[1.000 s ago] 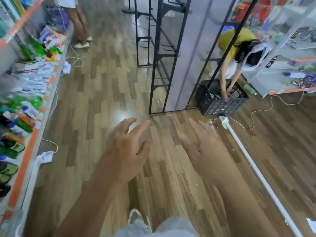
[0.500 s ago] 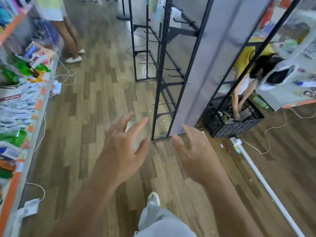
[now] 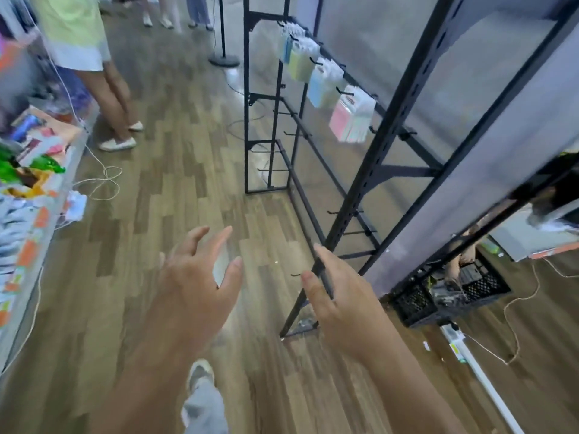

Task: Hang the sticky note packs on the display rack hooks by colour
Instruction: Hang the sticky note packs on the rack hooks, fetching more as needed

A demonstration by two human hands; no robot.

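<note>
**Several packs up, both hands empty, plenty of hooks to fill**

Four clusters of sticky note packs hang along the top rail of the display rack [image 3: 367, 170]. A pink pack [image 3: 351, 119] is nearest, then a blue pack [image 3: 318, 87], a yellow pack [image 3: 300, 65], and at the far end one more bluish pack [image 3: 285, 48]. The view is blurred, so I cannot say whether each hook carries only one colour.

Lower down the story is different. The lower hooks [image 3: 336, 212] stick out with nothing on them, row after row towards the floor. By my reading the job is started but well short of halfway.

Now the hands. The left hand [image 3: 197, 286] is out over the wooden floor, its fingers [image 3: 216, 242] spread and loose, holding nothing. The right hand [image 3: 347, 308] is near the rack's front post, fingers [image 3: 326, 258] straight and parted, also holding nothing. I cannot tell whether it touches the post.

So no pack is on its way to a hook just now. Behind the rack a black crate [image 3: 413, 303] sits on the floor, with another person's arm reaching into it. That may be the supply, though its contents are too blurred to name. Fetching the next pack looks like the step due.
</note>
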